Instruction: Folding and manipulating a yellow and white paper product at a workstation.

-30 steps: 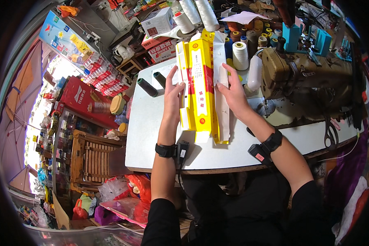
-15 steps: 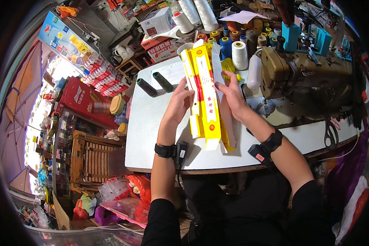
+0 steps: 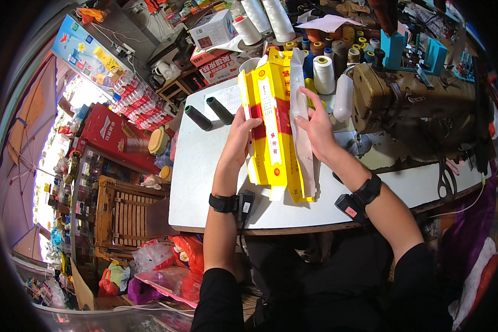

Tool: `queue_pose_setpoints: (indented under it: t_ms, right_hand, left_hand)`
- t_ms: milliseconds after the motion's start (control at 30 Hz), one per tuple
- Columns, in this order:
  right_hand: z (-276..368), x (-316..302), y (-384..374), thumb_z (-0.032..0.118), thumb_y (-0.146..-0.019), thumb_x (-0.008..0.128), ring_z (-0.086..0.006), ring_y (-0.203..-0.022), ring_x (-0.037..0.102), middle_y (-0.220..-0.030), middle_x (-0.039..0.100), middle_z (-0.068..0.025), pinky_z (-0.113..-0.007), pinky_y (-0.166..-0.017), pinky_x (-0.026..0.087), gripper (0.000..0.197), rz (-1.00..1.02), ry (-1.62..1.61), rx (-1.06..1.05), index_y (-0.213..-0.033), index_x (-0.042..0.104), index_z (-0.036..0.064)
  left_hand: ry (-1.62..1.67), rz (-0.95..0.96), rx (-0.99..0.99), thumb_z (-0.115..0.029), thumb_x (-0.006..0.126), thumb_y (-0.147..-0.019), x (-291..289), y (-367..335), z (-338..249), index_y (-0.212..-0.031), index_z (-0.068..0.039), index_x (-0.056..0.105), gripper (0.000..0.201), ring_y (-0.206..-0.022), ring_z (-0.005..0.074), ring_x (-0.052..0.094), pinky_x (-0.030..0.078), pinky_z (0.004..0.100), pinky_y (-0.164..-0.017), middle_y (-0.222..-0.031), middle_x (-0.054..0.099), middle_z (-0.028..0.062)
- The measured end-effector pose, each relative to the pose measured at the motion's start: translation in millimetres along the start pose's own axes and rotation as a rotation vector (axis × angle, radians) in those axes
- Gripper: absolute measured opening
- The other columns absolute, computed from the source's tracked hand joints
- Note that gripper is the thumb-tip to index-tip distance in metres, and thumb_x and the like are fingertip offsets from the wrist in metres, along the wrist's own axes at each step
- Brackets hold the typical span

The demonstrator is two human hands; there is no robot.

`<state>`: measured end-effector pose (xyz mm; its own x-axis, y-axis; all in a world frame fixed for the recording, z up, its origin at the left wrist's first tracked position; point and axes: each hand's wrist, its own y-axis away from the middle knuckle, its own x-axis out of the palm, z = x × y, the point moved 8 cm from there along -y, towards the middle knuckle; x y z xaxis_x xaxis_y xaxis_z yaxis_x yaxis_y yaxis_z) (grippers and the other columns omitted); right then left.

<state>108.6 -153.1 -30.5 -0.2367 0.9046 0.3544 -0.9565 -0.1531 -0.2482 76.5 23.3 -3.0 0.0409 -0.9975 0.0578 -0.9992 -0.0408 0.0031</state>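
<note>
A yellow and red cardboard box [image 3: 272,130], long and partly unfolded, stands raised over the white table [image 3: 205,171]. My left hand [image 3: 238,137] grips its left edge, thumb on the printed face and fingers behind. On the other side my right hand [image 3: 317,127] holds the box's pale inner flap between thumb and fingers; part of its fingertips is hidden behind the flap. Left of the box, a dark green thread cone [image 3: 198,118] and a second dark green cone [image 3: 220,110] lie tilted on the table, touched by neither hand.
An old brown sewing machine [image 3: 415,99] occupies the right side. Behind the box stand several thread spools, among them a white cone [image 3: 323,74]. Black scissors [image 3: 447,180] hang near the right table edge. A wooden chair [image 3: 130,213] is at the left.
The box has opened wider and turned, showing more of its yellow and red right panel. My left hand has shifted slightly left and down, the right hand slightly along the flap.
</note>
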Motion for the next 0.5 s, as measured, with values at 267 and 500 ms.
queue_pose_setpoints:
  t_ms: [267,500]
  right_hand:
    - [-7.2,-11.0,1.1,0.004,-0.092,0.055,-0.0204,-0.129,0.041,-0.139,0.043,-0.0126,-0.031,-0.109,0.029,0.054,-0.089,-0.058,0.128,-0.142,0.04,0.0127]
    - [4.3,9.4,12.0,0.029,-0.093,0.067,-0.0179,-0.118,0.052,-0.125,0.056,-0.0114,-0.031,-0.102,0.038,0.058,-0.006,-0.025,0.214,-0.138,0.04,0.004]
  left_hand:
    - [0.057,-0.177,-0.138,-0.016,0.039,-0.094,-10.9,7.4,1.6,-0.125,-0.001,0.051,0.036,-0.095,0.0176,0.066,0.051,0.034,-0.088,-0.111,0.066,0.013]
    - [0.147,-0.125,0.0,-0.029,0.051,-0.096,-18.1,9.1,-3.5,-0.116,-0.004,0.054,0.032,-0.086,0.018,0.07,0.054,0.0298,-0.078,-0.105,0.068,0.0108]
